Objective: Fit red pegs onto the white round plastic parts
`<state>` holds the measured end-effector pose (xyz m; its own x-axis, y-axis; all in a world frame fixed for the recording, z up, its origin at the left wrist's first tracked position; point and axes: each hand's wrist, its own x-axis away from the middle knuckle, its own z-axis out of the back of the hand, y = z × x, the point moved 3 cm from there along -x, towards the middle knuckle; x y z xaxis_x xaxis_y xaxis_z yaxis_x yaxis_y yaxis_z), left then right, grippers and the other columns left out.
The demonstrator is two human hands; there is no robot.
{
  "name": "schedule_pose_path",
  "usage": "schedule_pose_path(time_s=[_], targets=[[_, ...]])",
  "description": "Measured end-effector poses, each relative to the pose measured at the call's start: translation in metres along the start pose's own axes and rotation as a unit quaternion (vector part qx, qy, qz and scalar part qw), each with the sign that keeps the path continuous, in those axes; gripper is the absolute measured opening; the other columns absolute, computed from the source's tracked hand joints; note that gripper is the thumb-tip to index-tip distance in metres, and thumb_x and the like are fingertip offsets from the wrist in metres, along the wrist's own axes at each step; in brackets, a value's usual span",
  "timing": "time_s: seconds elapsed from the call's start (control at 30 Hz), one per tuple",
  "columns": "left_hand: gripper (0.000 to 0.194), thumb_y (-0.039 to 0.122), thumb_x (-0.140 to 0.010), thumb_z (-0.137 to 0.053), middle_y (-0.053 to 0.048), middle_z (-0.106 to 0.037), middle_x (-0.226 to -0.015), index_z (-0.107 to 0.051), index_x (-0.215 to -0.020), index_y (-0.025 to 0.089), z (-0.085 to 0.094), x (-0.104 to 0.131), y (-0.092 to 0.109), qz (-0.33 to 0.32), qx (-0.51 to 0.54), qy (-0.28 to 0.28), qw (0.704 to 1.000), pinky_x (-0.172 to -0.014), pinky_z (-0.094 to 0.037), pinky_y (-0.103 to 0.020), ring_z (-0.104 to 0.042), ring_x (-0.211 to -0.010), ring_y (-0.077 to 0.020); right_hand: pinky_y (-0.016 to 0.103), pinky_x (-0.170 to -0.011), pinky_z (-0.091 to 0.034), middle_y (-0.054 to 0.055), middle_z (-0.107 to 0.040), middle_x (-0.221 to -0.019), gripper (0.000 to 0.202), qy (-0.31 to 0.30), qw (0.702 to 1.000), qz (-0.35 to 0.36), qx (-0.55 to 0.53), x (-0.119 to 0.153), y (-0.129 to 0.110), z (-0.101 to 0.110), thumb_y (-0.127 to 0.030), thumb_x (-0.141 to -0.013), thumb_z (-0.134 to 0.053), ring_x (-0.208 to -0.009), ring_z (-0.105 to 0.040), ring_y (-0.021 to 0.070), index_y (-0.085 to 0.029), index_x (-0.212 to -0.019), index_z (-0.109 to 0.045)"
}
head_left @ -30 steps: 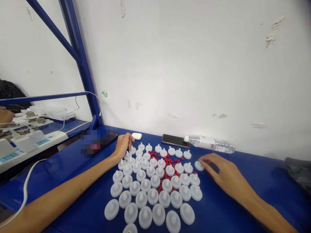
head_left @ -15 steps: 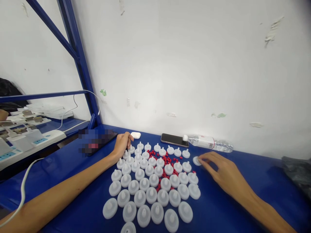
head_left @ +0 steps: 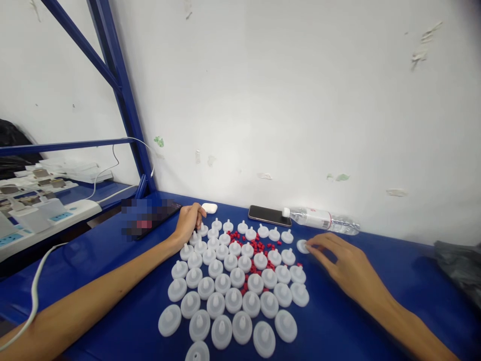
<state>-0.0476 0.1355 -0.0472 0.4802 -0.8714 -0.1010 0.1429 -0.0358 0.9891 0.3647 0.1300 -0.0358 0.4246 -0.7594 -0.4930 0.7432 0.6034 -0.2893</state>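
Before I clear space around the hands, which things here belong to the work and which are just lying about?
Apparently part of the work:
- spouted white discs
- small red pieces among them
- white disc at the right hand's fingertips

Apparently just lying about:
- phone
- plastic bottle
- small white case
- dark plastic, far right

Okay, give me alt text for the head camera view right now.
Right hand touching a white disc at the edge of dozens of similar white discs with short spouts, red bits scattered among them, on a blue table. Left hand rests beside the group; a phone and plastic bottle lie behind.
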Motion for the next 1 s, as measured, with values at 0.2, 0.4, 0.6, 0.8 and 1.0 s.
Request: schedule_pose_path(time_s=[0.2,0.4,0.6,0.8,1.0], targets=[[0.034,0.044,-0.099,-0.057,0.006,-0.055,-0.063,-0.062,-0.084,0.014,0.0003,-0.0012,-0.0017,-0.005,0.005,-0.001,1.000,-0.044,-0.041,-0.019,-0.046,-0.045,-0.0055,0.041,-0.086,-0.056,0.004,-0.072,-0.110,0.028,0.012,1.000,0.009,0.005,0.0003,-0.0001,0.0011,-0.046,-0.100,-0.049,-0.093,-0.071,0.0246,-0.028,-0.097,-0.069],[0.030,0.043,-0.098,-0.059,0.003,-0.061,-0.072,-0.064,-0.092,0.013,0.0011,-0.0021,-0.0028,-0.010,0.009,0.000,1.000,-0.048,-0.045,-0.020,-0.052,-0.052,-0.0069,0.041,-0.088,-0.056,0.003,-0.071,-0.111,0.027,0.013,1.000,0.007,0.000,0.0003,0.0001,0.0007,-0.047,-0.100,-0.050,-0.093,-0.071,0.0247,-0.029,-0.097,-0.070],[0.033,0.044,-0.099,-0.058,0.005,-0.056,-0.065,-0.062,-0.086,0.014,0.0007,-0.0009,-0.0015,-0.006,0.001,0.000,1.000,-0.045,-0.042,-0.019,-0.047,-0.047,-0.0057,0.041,-0.088,-0.055,0.003,-0.071,-0.110,0.031,0.018,1.000,0.011,-0.001,-0.0008,-0.0030,0.0032,-0.051,-0.101,-0.048,-0.094,-0.071,0.0247,-0.029,-0.097,-0.069],[0.039,0.045,-0.100,-0.055,0.008,-0.048,-0.056,-0.059,-0.077,0.014,-0.0006,0.0008,0.0011,-0.004,-0.005,-0.002,1.000,-0.041,-0.037,-0.019,-0.040,-0.041,-0.0049,0.041,-0.089,-0.054,0.003,-0.070,-0.111,0.027,0.022,1.000,0.018,0.008,0.0008,-0.0030,0.0032,-0.047,-0.101,-0.049,-0.095,-0.070,0.0245,-0.029,-0.099,-0.069],[0.037,0.045,-0.100,-0.056,0.008,-0.049,-0.058,-0.060,-0.079,0.014,-0.0001,0.0000,-0.0002,-0.002,-0.006,-0.004,1.000,-0.041,-0.037,-0.018,-0.041,-0.042,-0.0049,0.040,-0.089,-0.054,0.003,-0.070,-0.112,0.026,0.028,0.999,0.031,0.011,0.0015,-0.0027,0.0027,-0.044,-0.102,-0.048,-0.095,-0.070,0.0242,-0.028,-0.101,-0.069]])
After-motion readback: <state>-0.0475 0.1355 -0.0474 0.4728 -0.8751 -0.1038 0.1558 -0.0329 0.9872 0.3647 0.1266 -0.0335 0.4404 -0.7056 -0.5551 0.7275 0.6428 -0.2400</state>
